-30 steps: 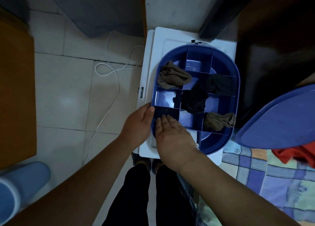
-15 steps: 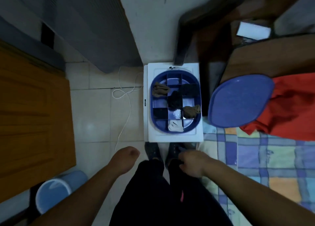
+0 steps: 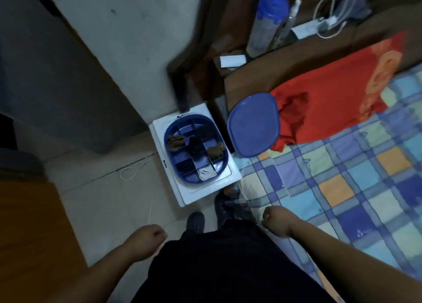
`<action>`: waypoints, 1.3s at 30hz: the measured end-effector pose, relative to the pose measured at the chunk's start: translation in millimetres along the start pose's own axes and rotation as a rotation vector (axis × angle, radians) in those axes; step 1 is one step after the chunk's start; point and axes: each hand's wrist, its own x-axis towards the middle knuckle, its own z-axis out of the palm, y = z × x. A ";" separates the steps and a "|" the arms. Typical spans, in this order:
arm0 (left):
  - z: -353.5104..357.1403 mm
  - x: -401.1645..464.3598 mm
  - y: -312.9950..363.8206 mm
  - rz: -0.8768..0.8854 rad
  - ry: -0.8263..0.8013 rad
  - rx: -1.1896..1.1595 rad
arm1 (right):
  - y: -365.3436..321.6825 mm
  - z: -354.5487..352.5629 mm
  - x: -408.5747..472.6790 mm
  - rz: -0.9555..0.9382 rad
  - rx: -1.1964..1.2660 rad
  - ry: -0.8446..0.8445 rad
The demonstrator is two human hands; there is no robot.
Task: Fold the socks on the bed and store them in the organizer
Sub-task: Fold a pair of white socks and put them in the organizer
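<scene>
Both hands, left hand [image 3: 146,236] and right hand [image 3: 275,220], hang loosely curled, holding nothing, near the blue oval plastic organizer [image 3: 196,151]; folded socks [image 3: 175,141] fill several of its compartments.

Dim room: pale tiled floor [image 3: 96,188], grey wall [image 3: 127,28], wooden door [image 3: 29,229].

A white box [image 3: 206,194] stands on the tiled floor [image 3: 96,188] against the bed's corner, carrying the blue organizer [image 3: 225,165]. On the bed [image 3: 342,188], a blue lid [image 3: 253,124] and a red cloth [image 3: 331,92] lie near its head edge.
</scene>
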 end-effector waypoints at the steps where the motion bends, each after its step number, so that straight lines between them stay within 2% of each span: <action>1: -9.0 2.4 -7.0 0.010 0.002 0.038 | -1.4 3.9 -5.2 0.017 0.064 0.034; 5: -41.9 13.9 -26.1 0.006 0.026 0.148 | -6.1 31.7 -29.6 0.065 0.311 0.146; 9: -56.7 19.8 -19.6 0.023 0.027 0.195 | -0.3 77.4 -57.0 0.068 0.437 0.124; 13: -49.1 19.4 20.9 0.067 -0.015 0.313 | 29.2 128.2 -91.8 0.169 0.576 0.160; 18: -7.0 12.1 99.4 0.215 -0.119 0.518 | 92.2 200.5 -147.3 0.371 0.906 0.327; 23: 86.9 3.3 170.4 0.316 -0.085 0.675 | 148.6 308.5 -219.9 0.524 1.161 0.457; 26: 163.2 -20.6 205.0 0.359 -0.117 0.756 | 165.8 388.4 -265.8 0.611 1.334 0.443; 28: 223.2 -40.5 221.3 0.455 -0.153 0.843 | 171.7 445.1 -293.7 0.687 1.411 0.431; 34: 406.4 -111.4 252.9 0.749 -0.378 1.267 | 153.5 593.9 -354.9 0.882 1.659 0.357; 39: 523.1 -160.9 264.7 0.933 -0.484 1.516 | 119.3 662.9 -366.5 0.951 1.917 0.251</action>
